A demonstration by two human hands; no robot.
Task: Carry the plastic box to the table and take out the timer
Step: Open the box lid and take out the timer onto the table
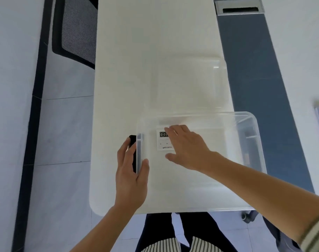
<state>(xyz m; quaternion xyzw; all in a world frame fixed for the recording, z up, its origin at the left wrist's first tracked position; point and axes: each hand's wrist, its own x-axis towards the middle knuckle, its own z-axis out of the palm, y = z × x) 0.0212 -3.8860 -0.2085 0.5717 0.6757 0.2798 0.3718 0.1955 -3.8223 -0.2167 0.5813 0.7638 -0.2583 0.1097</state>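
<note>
Seen from above, a long white table (155, 51) runs away from the viewer, with pale floor tiles (67, 133) on the left and a dark blue strip of floor (255, 88) on the right. A black mesh chair (77, 30) stands against the table's far left edge.

On the near end of the table sits a large clear plastic box (245, 124), open at the top. Its right side hangs slightly past the table's right edge. A clear lid (191, 79) lies flat on the table just behind the box.

Two bare forearms reach in from the bottom of the view, with striped sleeves at the edge. The left hand (131, 179) grips the box's left wall, thumb inside and fingers outside, steadying it. A small dark object (132, 140) sits just beyond those fingers; it is not possible to tell what it is. The right hand (187, 148) is inside the box, fingers spread and lowered over the timer (163, 140), covering its right half. Whether the fingertips touch it cannot be told.

The timer is a small white square with a dark digital display, lying face up on the box floor near the far left corner.

Judging by this, the carrying is done: the box rests on the table with its lid off. What remains is closing the right hand on the timer and lifting it out.
</note>
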